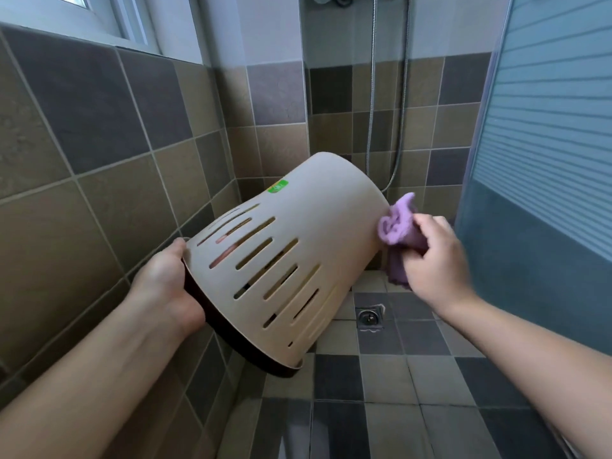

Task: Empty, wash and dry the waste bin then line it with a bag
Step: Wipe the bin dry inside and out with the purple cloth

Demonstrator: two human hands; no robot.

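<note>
Evidently light and stiff, the slotted waste bin [281,256] is best gripped at its rim, as by the left hand [165,286]; the right hand [437,256] clutches a soft purple cloth [397,226].

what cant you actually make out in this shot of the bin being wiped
Head view, the only one:
- Inside of the bin: the mouth faces the person and its wall hides the interior; slots show only slivers.
- Bin base: turned away from the camera.
- Left hand fingers: inside the rim, seen only through slots.
- Green sticker: text too small to read.
- Cloth: partly covered by the right hand, which is motion-blurred.
- Shower head: cut off by the top edge.
</note>
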